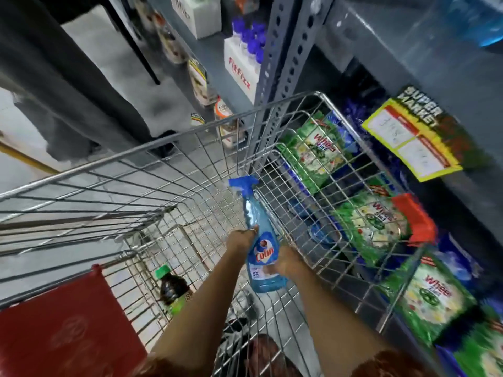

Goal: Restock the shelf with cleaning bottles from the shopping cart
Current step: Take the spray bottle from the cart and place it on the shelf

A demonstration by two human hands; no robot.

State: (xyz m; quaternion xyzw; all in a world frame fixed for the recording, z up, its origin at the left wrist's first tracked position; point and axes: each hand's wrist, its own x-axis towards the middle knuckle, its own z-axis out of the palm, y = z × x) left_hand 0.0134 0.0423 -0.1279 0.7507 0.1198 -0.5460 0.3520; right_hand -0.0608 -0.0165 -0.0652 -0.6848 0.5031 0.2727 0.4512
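A blue Colin spray bottle (261,248) with a blue trigger head stands upright above the wire shopping cart (152,148), held in both hands. My left hand (242,240) grips its left side near the neck. My right hand (285,263) holds the lower right of its body. A dark bottle with a green cap (171,287) lies low in the cart, at the near left. The grey metal shelf (362,42) rises on the right of the cart.
Green Wheel detergent packs (318,148) fill the shelf level beside the cart, seen through its wire side. A yellow price tag (413,140) hangs from the shelf edge. A red cart seat flap (68,330) is near left. A person's dark trouser leg (68,85) stands beyond the cart.
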